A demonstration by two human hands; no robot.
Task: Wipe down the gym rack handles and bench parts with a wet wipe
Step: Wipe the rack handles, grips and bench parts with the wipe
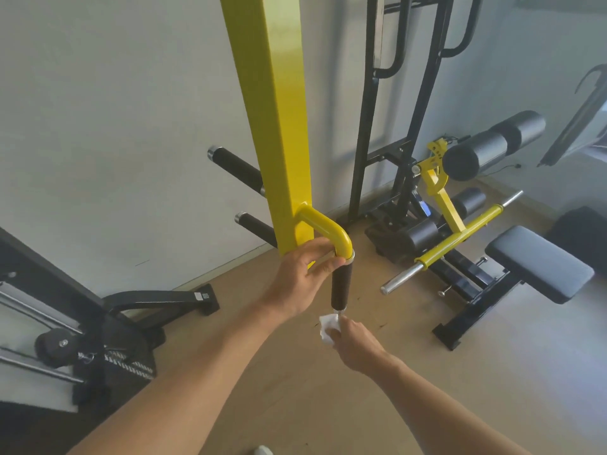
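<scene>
At the centre of the frame a yellow upright (279, 126) of the gym rack carries a curved yellow bracket (323, 229) that ends in a black foam handle (341, 285) hanging downward. The left hand (300, 279) holds the top of this handle, its fingers curled round the joint where yellow tube meets black foam, thumb toward the foam. Just below the handle's lower end, the right hand (353, 339) pinches a crumpled white wet wipe (329, 326) between thumb and fingers. The wipe sticks out of the upper left of that grip and touches the small metal cap at the handle's tip. So the wipe lies at the bottom end of the handle, the left hand at the top, with bare foam between them.

At the right of the frame stands a bench (538, 262) with a dark pad, black foam rollers (492, 146) and a yellow bar (460, 236) on the brown floor (295, 389).
</scene>
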